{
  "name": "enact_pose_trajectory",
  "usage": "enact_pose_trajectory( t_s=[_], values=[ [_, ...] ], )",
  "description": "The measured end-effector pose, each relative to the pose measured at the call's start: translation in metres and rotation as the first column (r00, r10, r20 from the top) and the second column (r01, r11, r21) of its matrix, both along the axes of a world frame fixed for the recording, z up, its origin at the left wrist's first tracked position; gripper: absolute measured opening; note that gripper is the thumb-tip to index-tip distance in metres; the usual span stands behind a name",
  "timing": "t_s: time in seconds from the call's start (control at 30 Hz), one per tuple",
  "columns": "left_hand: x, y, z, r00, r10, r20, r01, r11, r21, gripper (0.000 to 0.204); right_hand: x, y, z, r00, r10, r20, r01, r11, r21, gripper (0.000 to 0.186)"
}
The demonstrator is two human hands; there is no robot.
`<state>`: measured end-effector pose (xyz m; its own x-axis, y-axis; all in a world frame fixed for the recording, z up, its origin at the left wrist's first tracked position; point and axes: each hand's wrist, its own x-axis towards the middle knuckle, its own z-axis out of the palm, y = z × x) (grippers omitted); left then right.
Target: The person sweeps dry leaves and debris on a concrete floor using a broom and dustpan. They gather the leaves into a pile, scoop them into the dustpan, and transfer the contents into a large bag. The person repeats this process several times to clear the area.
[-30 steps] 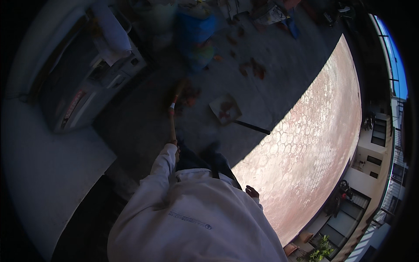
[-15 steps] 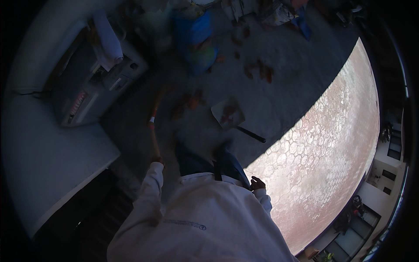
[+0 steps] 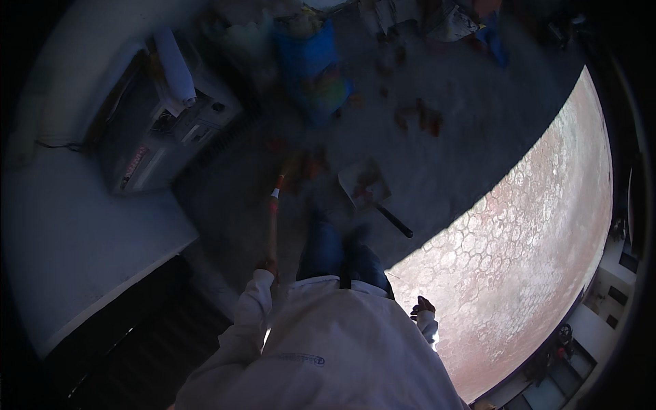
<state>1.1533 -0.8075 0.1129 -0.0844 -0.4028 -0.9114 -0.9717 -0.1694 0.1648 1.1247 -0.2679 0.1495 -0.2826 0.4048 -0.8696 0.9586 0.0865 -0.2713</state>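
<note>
My left hand (image 3: pixel 268 265) is closed around the tan handle of what looks like a broom (image 3: pixel 273 208), which has a red and white band. Its far end fades into the dark floor beside reddish-brown scraps (image 3: pixel 311 164). To the right of them lies a dustpan (image 3: pixel 355 181) with a pale pan and a black handle, some reddish bits in it. My right hand (image 3: pixel 424 306) hangs by my right side over the sunlit paving, holding nothing visible, its fingers loosely bent and a little apart.
A grey boxy appliance (image 3: pixel 154 147) with a white roll (image 3: pixel 174 68) on top stands on the left, by a pale ledge (image 3: pixel 102 246). Ahead is a blue bag (image 3: pixel 307 58). More scraps (image 3: pixel 424 119) lie on the shaded floor. Bright patterned paving (image 3: pixel 506 239) spreads to the right.
My left hand and the broom have swung to the right, bringing the broom nearer the dustpan. My right hand sits lower and farther right in the view.
</note>
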Motion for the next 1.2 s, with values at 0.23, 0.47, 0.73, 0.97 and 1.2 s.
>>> enact_pose_trajectory(
  t_s=[0.23,0.47,0.73,0.97,1.2],
  values=[
    [-0.040,-0.040,-0.015,0.982,0.187,-0.034,-0.190,0.972,-0.137,0.023,-0.050,-0.099,-0.006,0.924,0.354,-0.142,-0.371,0.921,-0.118,0.034],
    [-0.121,-0.116,-0.126,0.997,-0.036,0.064,0.047,0.981,-0.188,0.025,-0.081,-0.119,0.015,0.987,0.156,0.041,-0.148,0.975,-0.163,0.031],
    [-0.129,-0.038,-0.123,0.995,0.040,0.087,-0.041,0.999,0.005,0.025,-0.039,-0.101,0.002,0.945,0.285,-0.159,-0.298,0.953,-0.062,0.028],
    [-0.085,0.022,-0.093,0.999,0.050,-0.009,-0.049,0.994,0.100,0.025,-0.011,-0.061,-0.023,0.940,0.283,-0.188,-0.303,0.949,-0.088,0.030],
    [-0.015,0.023,-0.069,0.886,-0.450,-0.115,0.456,0.890,0.025,0.025,0.007,0.000,-0.023,0.981,0.151,-0.125,-0.161,0.984,-0.070,0.029]
  ],
)
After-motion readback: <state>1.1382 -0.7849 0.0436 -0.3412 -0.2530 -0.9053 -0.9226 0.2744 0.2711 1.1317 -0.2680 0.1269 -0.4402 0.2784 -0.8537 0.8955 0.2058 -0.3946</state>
